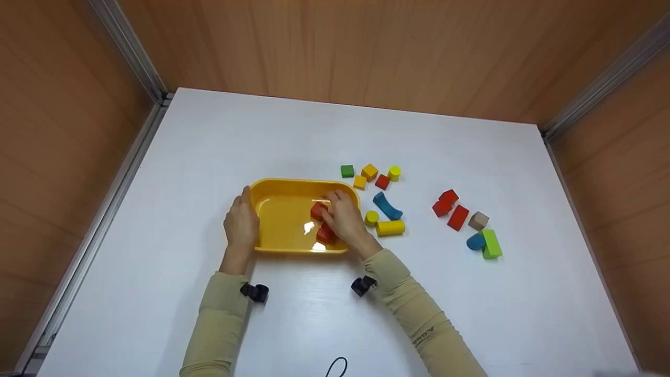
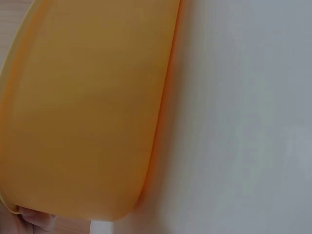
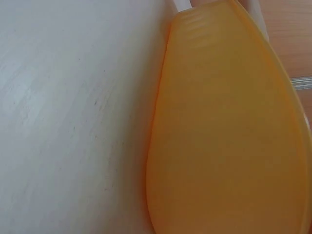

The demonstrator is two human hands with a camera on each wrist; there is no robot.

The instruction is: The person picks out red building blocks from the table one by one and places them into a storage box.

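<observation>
A yellow tray (image 1: 285, 214) lies on the white table. My left hand (image 1: 242, 222) grips its left side; in the left wrist view the fingers (image 2: 36, 218) curl at the rim, below the tray wall (image 2: 92, 112). Inside the tray's right half, my right hand (image 1: 343, 215) pinches a red block (image 1: 317, 210) between thumb and fingers. A second red block (image 1: 325, 234) lies in the tray under that hand, partly covered by it. In the right wrist view only the tray's outer wall (image 3: 219, 122) shows, and the right fingers are out of sight.
Right of the tray lie a blue curved block (image 1: 387, 206), a yellow cylinder (image 1: 390, 228) and several small blocks, among them a green one (image 1: 347, 171). Farther right are red blocks (image 1: 458, 218), a plain wooden cube (image 1: 478, 221) and a light green block (image 1: 491, 244). Wooden panels surround the table.
</observation>
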